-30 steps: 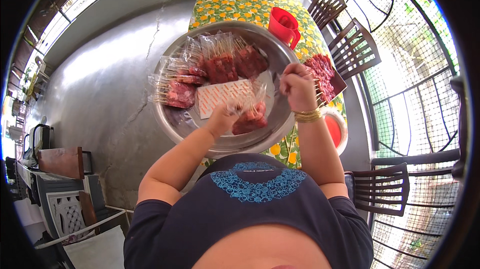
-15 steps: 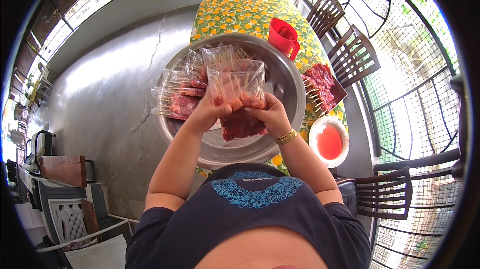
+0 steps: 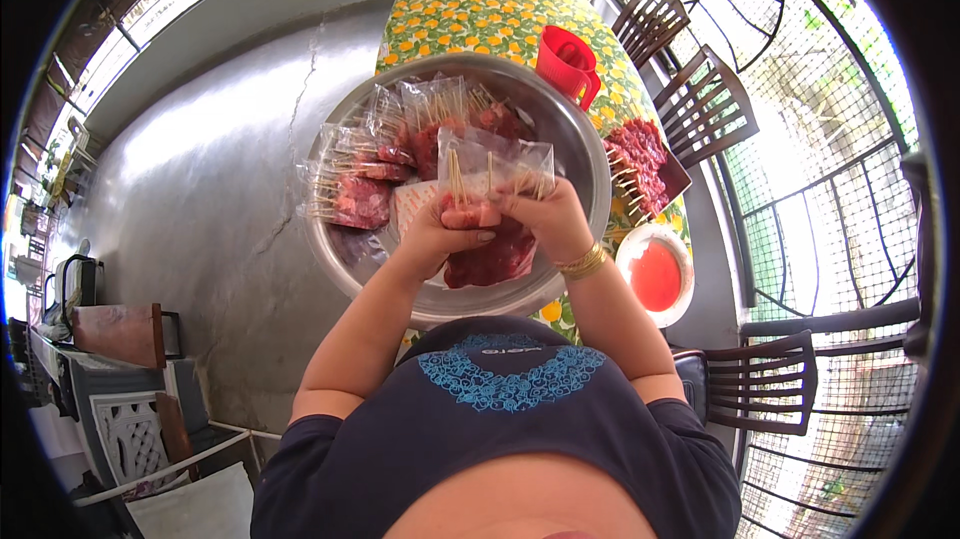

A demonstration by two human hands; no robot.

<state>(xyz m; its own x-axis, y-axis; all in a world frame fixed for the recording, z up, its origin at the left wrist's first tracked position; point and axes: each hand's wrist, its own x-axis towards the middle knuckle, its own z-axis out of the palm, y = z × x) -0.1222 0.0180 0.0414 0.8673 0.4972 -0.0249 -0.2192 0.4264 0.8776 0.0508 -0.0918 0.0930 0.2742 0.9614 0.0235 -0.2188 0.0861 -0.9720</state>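
With the wrists turned inward, the left hand (image 3: 437, 236) grips the left side of a clear bag of skewered meat (image 3: 487, 261) and the right hand (image 3: 548, 217) its right side, sticks toward the tabletop's (image 3: 470, 14) far edge. The bag is held above a metal basin (image 3: 592, 154) that overhangs the left edge; a red jug (image 3: 563, 61), more raw skewers (image 3: 640, 164) and a bowl (image 3: 684, 289) of red liquid line the right edge. Slatted chairs (image 3: 705, 104) stand beyond that edge before a mesh screen (image 3: 830, 174), and grey floor (image 3: 220, 169) stretches left.
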